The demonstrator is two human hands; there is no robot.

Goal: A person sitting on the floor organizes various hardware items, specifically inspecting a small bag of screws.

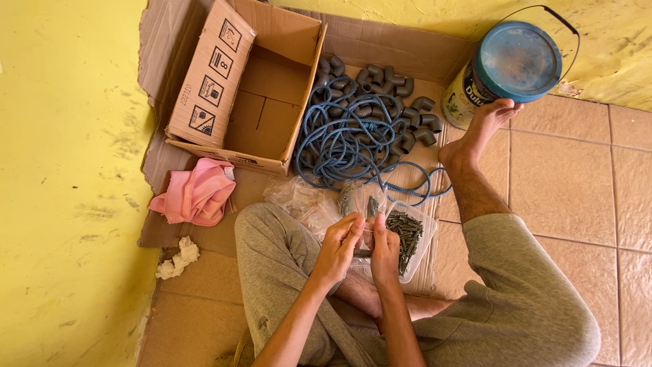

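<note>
You had your left hand (339, 246) and right hand (384, 248) pinched shut on a small clear plastic bag (367, 204) of grey wall plugs over your lap, beside the clear plastic tray (424, 219) — light, floppy, slippery, best gripped at the rim.

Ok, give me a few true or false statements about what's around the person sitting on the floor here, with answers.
1. Both hands, left hand and right hand, hold a small clear bag. True.
2. The cardboard box is full of pipe elbows. False: it looks empty; the grey pipe elbows lie beside it.
3. The blue rope is coiled on the flattened cardboard. True.
4. The pink cloth sits in the clear tray. False: the tray holds dark screws.
</note>
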